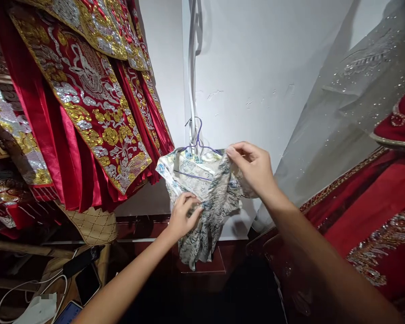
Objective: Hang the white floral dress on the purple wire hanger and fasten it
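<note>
Fingers of the left hand [183, 219] are pinching the patterned garment [205, 198] at six o'clock; right hand [253, 168] is gripping its three o'clock shoulder, fitting it onto the wire hanger [197, 139]; next, careful straightening seems needed.

Both arms reach forward, left hand [182, 217] and right hand [253, 168] pinched closed.

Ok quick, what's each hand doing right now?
Left hand: closed on the patterned garment.
Right hand: pinching the same garment's top edge, beside the hanger.
</note>
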Available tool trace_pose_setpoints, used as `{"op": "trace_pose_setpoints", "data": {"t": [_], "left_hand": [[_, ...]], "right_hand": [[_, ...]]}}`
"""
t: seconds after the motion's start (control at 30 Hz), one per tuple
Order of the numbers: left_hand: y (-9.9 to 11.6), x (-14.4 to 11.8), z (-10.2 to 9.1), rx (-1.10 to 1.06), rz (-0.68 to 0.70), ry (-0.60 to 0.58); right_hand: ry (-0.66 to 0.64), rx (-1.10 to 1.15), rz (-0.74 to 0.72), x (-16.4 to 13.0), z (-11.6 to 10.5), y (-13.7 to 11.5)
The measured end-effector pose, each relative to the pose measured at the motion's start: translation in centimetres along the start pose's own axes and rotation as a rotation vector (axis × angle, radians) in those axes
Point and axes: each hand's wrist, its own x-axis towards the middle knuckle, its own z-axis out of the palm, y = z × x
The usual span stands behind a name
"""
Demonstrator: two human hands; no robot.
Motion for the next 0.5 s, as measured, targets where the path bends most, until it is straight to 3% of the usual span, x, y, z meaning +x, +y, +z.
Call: {"op": "trace_pose_setpoints", "data": {"t": [0.1, 0.2, 0.27, 0.33, 0.43, 0.5], "left_hand": [[0.3, 2.3, -1.1, 0.036, -0.079, 0.203], [-1.0, 6.9, -2.1, 0.080, -0.143, 0.339], [-2.9, 9.6, -2.3, 0.114, -0.208, 0.321], [-5.3, 11.5, -2.3, 0.135, -0.282, 0.251], [-8.4, 12.7, -2.4, 0.078, -0.308, 0.084], [-9.5, 12.9, -2.9, 0.040, -0.294, 0.035]], "right_hand": [[-0.058, 0.045, 0.028, -1.0, -3.1, 0.3], [-0.233, 0.277, 0.210, -2.8, -5.7, 0.3], [-0.296, 0.456, 0.336, -4.4, -7.0, 0.2], [-0.274, 0.627, 0.432, -6.1, -7.9, 0.5], [-0.198, 0.840, 0.601, -8.5, -8.7, 1.9], [-0.137, 0.917, 0.714, -9.6, -8.8, 3.4]]}}
